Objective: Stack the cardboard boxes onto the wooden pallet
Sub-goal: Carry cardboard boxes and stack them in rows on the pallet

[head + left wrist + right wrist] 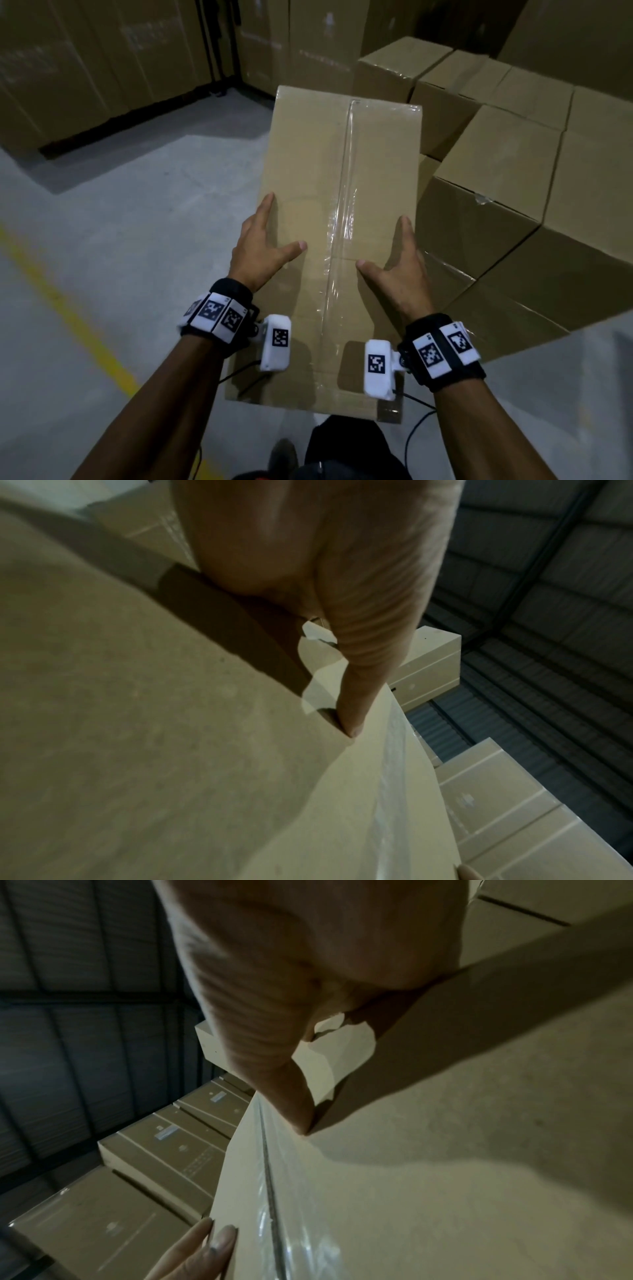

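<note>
Long taped cardboard box (339, 219) carried mid-frame in the head view, long axis running away from the body toward the top of the frame, tape seam (342, 212) along that axis. Left hand (262, 250) clamped on the left long edge, thumb flat on the top face, fingers wrapped down the side. Right hand (399, 270) mirrored on the right long edge, thumb on top, fingers over the side. Both grips set at the near half, so far end cantilevered out ahead. In the left wrist view thumb (356, 696) pressed on the box top; same in the right wrist view, thumb (291, 1096) on the top near the seam.

Stacked cardboard boxes (513, 164) filling the right side and upper right of the frame, just beside the right long edge of the carried box; right hand nearer to that stack. Wooden pallet not visible, presumably under the stack. Likely next: swing right and set down, long axis matched to the stack's rows. Yellow floor line (68, 308) at lower left, grey concrete floor (137, 205).
</note>
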Tool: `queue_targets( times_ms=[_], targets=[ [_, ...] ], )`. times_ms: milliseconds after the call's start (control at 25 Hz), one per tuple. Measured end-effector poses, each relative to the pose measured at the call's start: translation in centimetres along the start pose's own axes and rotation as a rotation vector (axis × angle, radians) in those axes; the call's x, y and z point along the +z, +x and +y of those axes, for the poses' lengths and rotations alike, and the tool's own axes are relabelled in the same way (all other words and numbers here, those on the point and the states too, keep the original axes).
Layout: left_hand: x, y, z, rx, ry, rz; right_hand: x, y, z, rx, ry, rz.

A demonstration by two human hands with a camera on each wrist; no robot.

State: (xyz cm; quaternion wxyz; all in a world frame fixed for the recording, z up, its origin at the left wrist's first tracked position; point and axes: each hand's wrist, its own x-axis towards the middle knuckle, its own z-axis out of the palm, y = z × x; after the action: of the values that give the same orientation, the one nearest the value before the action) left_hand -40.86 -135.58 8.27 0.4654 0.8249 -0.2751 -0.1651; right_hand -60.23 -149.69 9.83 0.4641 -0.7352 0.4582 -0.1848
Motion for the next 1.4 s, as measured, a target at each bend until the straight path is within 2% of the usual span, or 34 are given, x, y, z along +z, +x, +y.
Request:
queue_targets(
  times_ms=[400,680,1200,1400],
  targets=[
    [5.1,21.3,2.1,0.08,-0.004,-0.155,0.5,17.3,-3.1,0.108,-0.068,0.086],
    [9.0,32.4,5.0,0.094,-0.055,-0.285,-1.2,27.2,-4.9,0.195,-0.088,0.112],
    [13.6,48.1,6.9,0.167,-0.128,-0.619,1.1,36.7,-7.6,0.413,-0.01,0.305],
    [14.9,50.7,7.5,0.169,-0.121,-0.676,0.9,38.5,-8.3,0.435,-0.025,0.36]
  ],
)
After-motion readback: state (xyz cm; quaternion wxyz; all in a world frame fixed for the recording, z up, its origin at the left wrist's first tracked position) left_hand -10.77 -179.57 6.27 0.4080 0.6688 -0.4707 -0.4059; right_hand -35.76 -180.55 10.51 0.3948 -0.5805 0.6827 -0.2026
